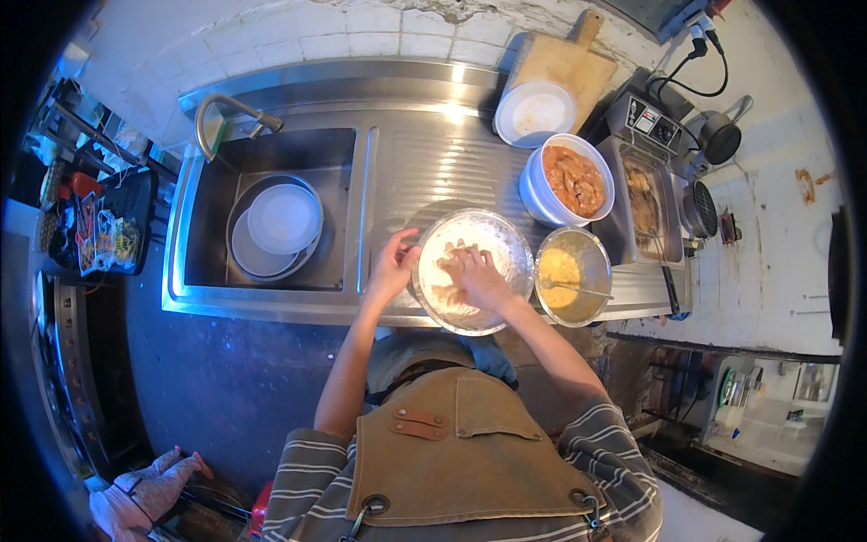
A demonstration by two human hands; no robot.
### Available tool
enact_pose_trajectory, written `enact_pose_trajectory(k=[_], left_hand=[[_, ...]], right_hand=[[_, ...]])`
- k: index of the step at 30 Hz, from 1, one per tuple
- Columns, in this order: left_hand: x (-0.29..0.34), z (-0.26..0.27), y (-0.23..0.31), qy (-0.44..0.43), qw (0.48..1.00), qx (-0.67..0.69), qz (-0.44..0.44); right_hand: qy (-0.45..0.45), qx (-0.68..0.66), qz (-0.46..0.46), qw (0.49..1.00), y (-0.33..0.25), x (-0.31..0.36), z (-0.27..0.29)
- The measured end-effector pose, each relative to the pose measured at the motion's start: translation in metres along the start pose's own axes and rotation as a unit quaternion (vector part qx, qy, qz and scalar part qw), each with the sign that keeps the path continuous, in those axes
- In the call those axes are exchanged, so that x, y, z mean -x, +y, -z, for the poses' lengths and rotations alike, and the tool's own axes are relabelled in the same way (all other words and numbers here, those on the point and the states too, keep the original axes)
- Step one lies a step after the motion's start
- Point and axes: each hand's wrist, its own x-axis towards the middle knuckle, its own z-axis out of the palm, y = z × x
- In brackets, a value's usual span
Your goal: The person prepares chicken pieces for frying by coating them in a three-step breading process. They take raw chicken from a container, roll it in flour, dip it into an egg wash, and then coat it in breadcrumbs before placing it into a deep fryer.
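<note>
While the right hand [479,280] lies spread-fingered in the flour bowl [522,255], the left hand [390,271] with fingers parted at its rim, coating seems underway, meat [575,182] beyond it apparently remaining

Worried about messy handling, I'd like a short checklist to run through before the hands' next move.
1. Left hand holding the large metal bowl firmly: cannot tell; it is at the left rim, but its grip is unclear.
2. Right hand clean: not ok; its fingers are coated and down in the white powder.
3. Yellow mixture close by: ok; its smaller bowl stands just right of the large one.
4. White tub uncovered: ok; reddish-orange pieces show inside.
5. Fryer hot: cannot tell; the picture doesn't show its temperature.
</note>
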Motion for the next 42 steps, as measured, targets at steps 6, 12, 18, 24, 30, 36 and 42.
enact_pose_trajectory(k=[6, 12, 18, 24, 30, 36, 42], left_hand=[[0.004, -0.001, 0.008, 0.004, 1.000, 0.010, 0.016], [0.004, 0.000, 0.007, 0.003, 1.000, 0.010, 0.011], [0.002, -0.001, 0.008, -0.007, 0.999, 0.033, 0.017], [0.003, -0.002, 0.005, -0.003, 0.999, 0.042, 0.018], [0.004, -0.001, 0.008, -0.005, 0.998, 0.053, 0.030], [0.004, 0.000, 0.016, -0.014, 0.999, 0.035, 0.035], [0.002, 0.001, 0.014, -0.022, 0.999, 0.024, 0.022]], right_hand=[[0.038, 0.015, -0.084, 0.996, -0.003, -0.010, -0.005], [-0.046, -0.010, 0.031, 0.998, -0.011, 0.003, 0.005], [0.020, 0.030, 0.022, 0.999, -0.004, 0.006, -0.002], [0.030, -0.003, -0.048, 0.998, -0.005, 0.016, 0.013], [0.042, -0.288, -0.158, 0.944, -0.018, 0.041, 0.038], [-0.008, 0.001, -0.227, 0.974, 0.002, 0.046, 0.005], [0.079, 0.030, -0.204, 0.975, -0.001, 0.023, -0.016]])
